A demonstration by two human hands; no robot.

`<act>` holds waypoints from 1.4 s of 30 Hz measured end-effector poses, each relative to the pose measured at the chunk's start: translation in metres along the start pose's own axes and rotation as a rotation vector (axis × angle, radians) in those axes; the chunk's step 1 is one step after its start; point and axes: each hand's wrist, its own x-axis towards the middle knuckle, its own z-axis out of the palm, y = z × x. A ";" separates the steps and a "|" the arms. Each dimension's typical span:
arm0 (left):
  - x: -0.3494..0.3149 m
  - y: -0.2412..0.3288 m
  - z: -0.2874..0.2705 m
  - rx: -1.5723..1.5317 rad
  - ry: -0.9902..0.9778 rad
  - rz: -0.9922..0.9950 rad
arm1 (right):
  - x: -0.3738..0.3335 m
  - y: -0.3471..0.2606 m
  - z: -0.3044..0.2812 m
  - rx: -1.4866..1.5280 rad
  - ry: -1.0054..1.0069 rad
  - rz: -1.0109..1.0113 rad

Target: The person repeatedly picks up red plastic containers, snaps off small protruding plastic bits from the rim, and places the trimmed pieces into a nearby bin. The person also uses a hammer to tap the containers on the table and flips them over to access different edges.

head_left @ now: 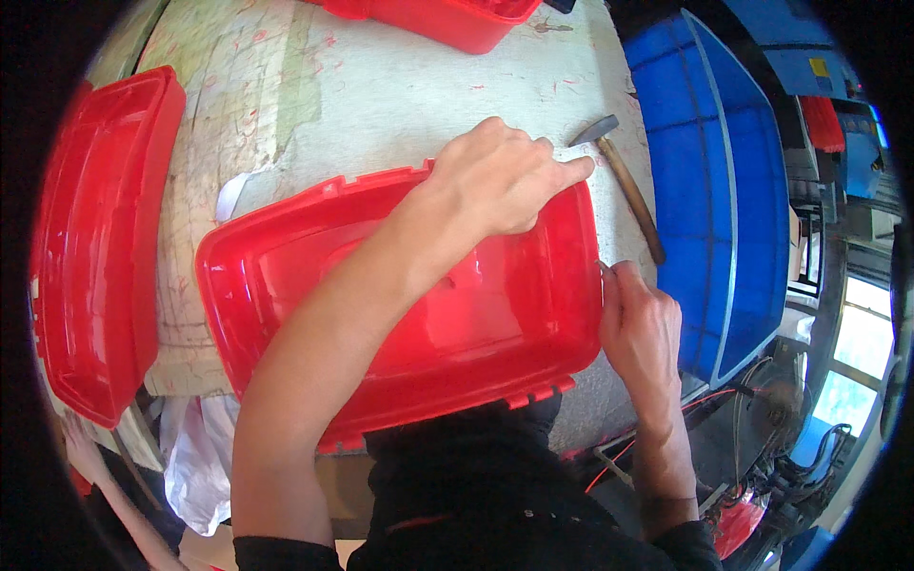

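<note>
A shallow red plastic box shell [447, 314] with notched edges lies hollow side up in front of me, tilted slightly. My left hand [495, 181] reaches across it and is closed over the far right corner. Its index finger sticks out to the right; the other fingertips are hidden. Against the shell's right edge, my right hand [638, 309] is closed in a pinch. A small dark tip shows at those fingers, too small to name. A hammer [628, 186] with a wooden handle lies just right of the shell, near both hands.
The worktable [381, 86] is pale and worn. Another red shell [105, 247] stands at the left, and a red box [447, 19] at the far edge. A large blue crate [700, 200] borders the right. Another person's arm [119, 500] shows at lower left, near a white bag [200, 466].
</note>
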 end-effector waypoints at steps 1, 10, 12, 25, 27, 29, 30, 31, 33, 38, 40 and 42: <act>-0.001 0.000 0.001 -0.001 0.006 0.000 | 0.002 0.000 0.001 -0.027 -0.003 -0.001; -0.001 0.000 0.002 -0.003 -0.041 -0.011 | -0.014 0.003 -0.001 -0.082 -0.035 0.040; -0.001 0.000 0.002 -0.009 -0.030 -0.007 | -0.022 0.005 -0.001 -0.072 -0.036 0.026; -0.003 0.004 0.000 -0.025 -0.019 -0.022 | -0.037 0.006 0.003 0.178 0.121 0.060; -0.003 0.000 -0.004 -0.059 -0.036 -0.058 | -0.021 0.001 0.017 0.146 0.175 -0.018; -0.010 -0.015 -0.012 -0.131 0.018 -0.057 | -0.011 0.007 0.025 0.057 0.167 -0.030; -0.015 -0.029 -0.018 -0.111 -0.017 -0.142 | -0.007 0.014 0.026 0.093 0.207 -0.067; -0.026 -0.047 -0.026 -0.020 -0.020 -0.273 | -0.006 0.024 0.025 0.131 0.238 -0.105; -0.064 -0.087 -0.045 0.009 0.031 -0.635 | -0.006 0.050 0.016 0.371 0.421 0.066; -0.208 -0.100 -0.081 -0.102 0.139 -1.234 | -0.035 0.077 0.018 0.834 0.130 0.284; -0.241 -0.053 -0.090 0.152 -0.218 -1.432 | -0.056 0.069 0.031 1.106 -0.060 0.306; -0.241 0.006 -0.091 0.463 -0.053 -1.256 | -0.077 0.054 0.048 1.205 -0.118 0.261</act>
